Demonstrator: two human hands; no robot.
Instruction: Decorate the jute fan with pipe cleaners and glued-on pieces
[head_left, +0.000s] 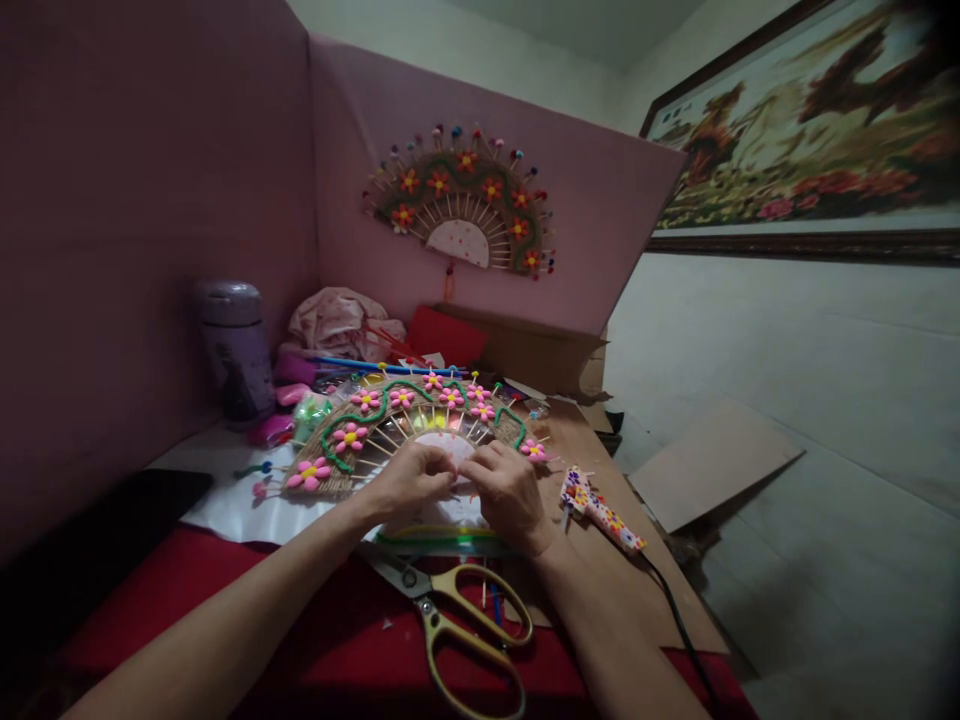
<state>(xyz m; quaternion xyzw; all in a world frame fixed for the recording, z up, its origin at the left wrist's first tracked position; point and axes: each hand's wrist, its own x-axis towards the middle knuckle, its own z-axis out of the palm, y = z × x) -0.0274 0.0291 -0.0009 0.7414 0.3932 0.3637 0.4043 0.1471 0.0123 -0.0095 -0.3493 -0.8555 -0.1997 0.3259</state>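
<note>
A fan-shaped craft piece (390, 420) of thin sticks, green cord and pink flowers lies on the table in front of me. My left hand (411, 478) and my right hand (508, 492) rest together at its lower middle, over the pale half-round centre. Both hands have curled, pinching fingers pressed close to each other. What they pinch is too small to make out. A green and yellow strip (439, 537) lies just below my hands.
Gold-handled scissors (461, 625) lie on the red cloth near my wrists. A patterned glue gun (600, 508) with a black cord lies to the right. A purple flask (234, 350) stands at the left. A finished fan (465, 200) hangs on the pink partition. Cardboard (712, 460) lies on the floor.
</note>
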